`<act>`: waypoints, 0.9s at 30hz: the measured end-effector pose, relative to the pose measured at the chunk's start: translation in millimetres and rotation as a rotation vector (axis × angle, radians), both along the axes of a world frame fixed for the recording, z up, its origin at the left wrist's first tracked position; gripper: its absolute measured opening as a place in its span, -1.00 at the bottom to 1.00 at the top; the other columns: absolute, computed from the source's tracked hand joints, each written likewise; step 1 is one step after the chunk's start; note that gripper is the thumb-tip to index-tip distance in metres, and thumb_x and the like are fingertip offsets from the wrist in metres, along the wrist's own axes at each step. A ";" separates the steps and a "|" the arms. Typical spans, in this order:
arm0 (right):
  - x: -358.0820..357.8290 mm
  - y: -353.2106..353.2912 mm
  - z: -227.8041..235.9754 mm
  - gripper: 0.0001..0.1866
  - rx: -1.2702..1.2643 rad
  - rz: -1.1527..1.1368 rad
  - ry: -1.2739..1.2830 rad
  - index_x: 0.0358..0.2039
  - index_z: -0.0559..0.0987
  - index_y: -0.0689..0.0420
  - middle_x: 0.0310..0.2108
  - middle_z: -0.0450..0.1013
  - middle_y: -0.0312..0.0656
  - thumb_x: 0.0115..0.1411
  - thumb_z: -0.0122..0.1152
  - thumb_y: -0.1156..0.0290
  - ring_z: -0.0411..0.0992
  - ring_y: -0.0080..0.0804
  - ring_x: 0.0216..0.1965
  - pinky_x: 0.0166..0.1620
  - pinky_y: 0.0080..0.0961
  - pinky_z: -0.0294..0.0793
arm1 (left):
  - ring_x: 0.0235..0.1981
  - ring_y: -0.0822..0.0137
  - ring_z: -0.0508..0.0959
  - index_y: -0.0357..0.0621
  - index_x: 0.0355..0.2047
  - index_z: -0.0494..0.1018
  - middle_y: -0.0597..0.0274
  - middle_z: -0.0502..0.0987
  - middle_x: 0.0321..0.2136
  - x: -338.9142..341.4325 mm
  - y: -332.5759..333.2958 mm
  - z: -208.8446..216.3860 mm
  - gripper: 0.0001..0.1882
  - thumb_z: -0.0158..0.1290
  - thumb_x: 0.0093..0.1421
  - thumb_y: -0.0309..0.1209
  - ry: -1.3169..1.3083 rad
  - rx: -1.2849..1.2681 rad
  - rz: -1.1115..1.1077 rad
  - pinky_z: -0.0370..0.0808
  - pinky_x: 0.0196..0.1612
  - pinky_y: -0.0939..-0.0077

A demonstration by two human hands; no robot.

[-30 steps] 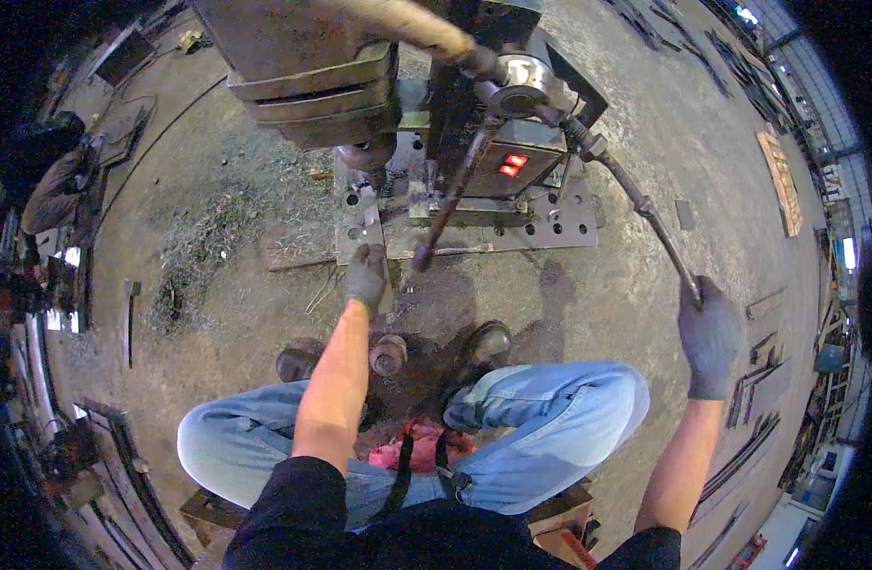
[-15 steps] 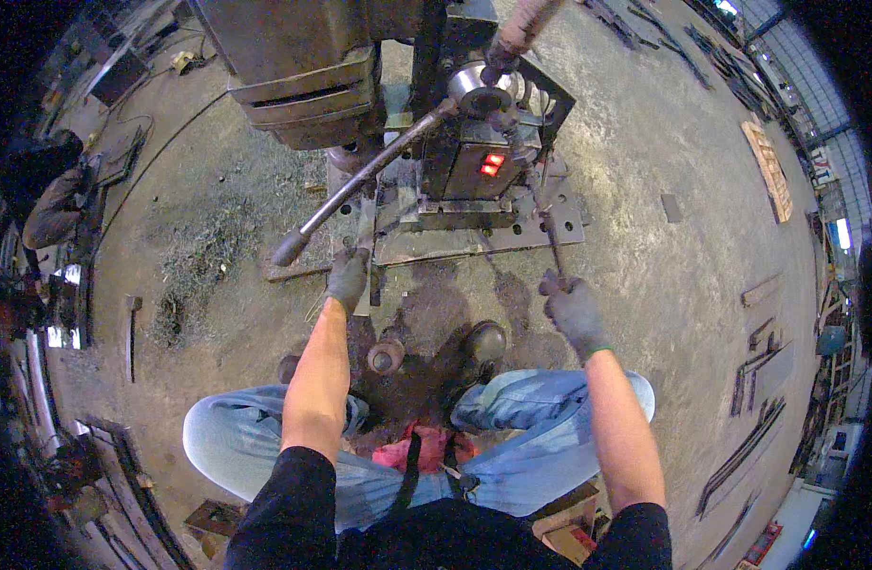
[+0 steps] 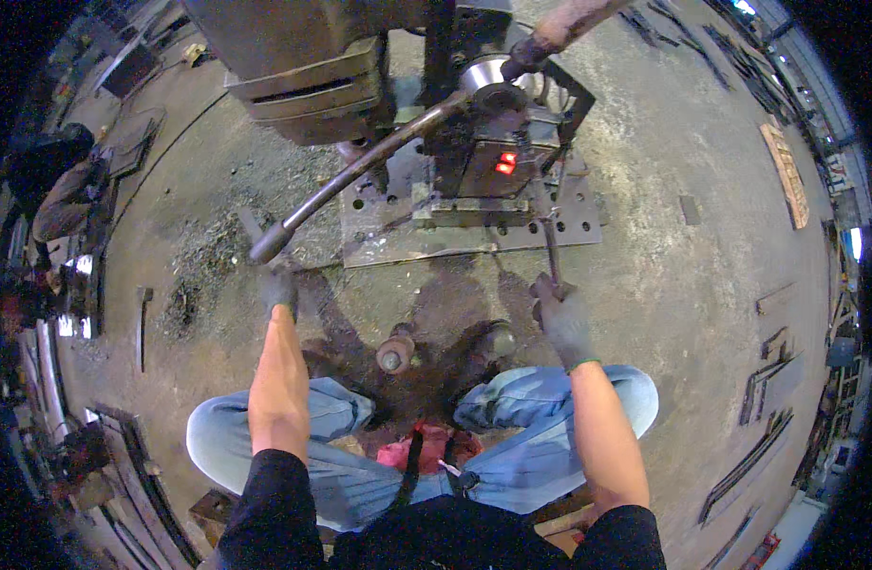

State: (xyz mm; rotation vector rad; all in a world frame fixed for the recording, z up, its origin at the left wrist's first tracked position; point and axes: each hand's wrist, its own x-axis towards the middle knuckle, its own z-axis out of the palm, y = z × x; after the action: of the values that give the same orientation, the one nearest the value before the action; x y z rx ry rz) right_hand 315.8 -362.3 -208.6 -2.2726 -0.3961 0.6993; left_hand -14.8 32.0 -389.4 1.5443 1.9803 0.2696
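Note:
In front of me stands a large drill press [image 3: 303, 85] with a long metal feed lever [image 3: 360, 171] slanting down to the left. My left hand [image 3: 279, 293], in a dark glove, is closed just below the lever's knob. A pale flat metal bar [image 3: 250, 224] shows beyond the knob, in line with this hand; the lever hides part of it. My right hand [image 3: 563, 323], also gloved, is closed around the lower end of a slim dark rod [image 3: 552, 252]. The rod's upper end reaches the machine's base plate [image 3: 388, 242]; whether it is attached there I cannot tell.
Metal shavings [image 3: 213, 256] cover the floor left of the machine. Two red lights glow on its box [image 3: 493, 171]. A round metal piece [image 3: 395, 355] stands between my feet. At the far left another person [image 3: 61, 190] crouches. Steel bars [image 3: 745, 465] lie at right.
My left hand has moved left with the flat bar, away from the base plate. My right hand stays on the rod. The view has shifted slightly.

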 end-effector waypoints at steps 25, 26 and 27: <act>-4.6 -8.2 20.8 -0.57 -0.037 -0.072 0.007 -0.35 0.63 0.23 -0.64 0.43 -0.28 0.30 0.15 0.06 0.36 -0.51 -0.61 -0.50 -0.43 0.32 | -0.47 0.17 0.53 -0.07 -0.11 0.42 0.14 0.53 -0.38 201.6 -53.7 26.7 -0.68 -0.01 0.27 -0.14 -1.343 -0.542 0.174 0.51 -0.41 0.32; -6.9 -1.2 39.6 -0.55 -0.024 -0.049 0.012 -0.35 0.63 0.24 -0.64 0.44 -0.25 0.30 0.14 0.04 0.38 -0.49 -0.61 -0.49 -0.41 0.33 | -0.43 0.13 0.55 -0.11 -0.07 0.41 0.09 0.54 -0.34 184.1 -45.2 17.5 -0.65 -0.01 0.26 -0.16 -1.188 -0.437 0.072 0.53 -0.34 0.30; -10.2 3.4 53.0 -0.53 -0.013 -0.027 0.017 -0.35 0.62 0.24 -0.64 0.45 -0.23 0.30 0.14 0.01 0.40 -0.46 -0.60 -0.48 -0.39 0.34 | -0.38 0.10 0.57 -0.16 -0.03 0.39 0.04 0.55 -0.30 168.1 -39.2 7.9 -0.62 0.00 0.25 -0.19 -1.017 -0.342 -0.014 0.55 -0.26 0.28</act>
State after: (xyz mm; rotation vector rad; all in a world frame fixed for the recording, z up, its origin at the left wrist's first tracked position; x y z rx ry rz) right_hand 305.7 -358.9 -155.5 -2.2787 -0.3526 0.7087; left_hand 153.2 -7.2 -381.4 0.9010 1.1237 0.5438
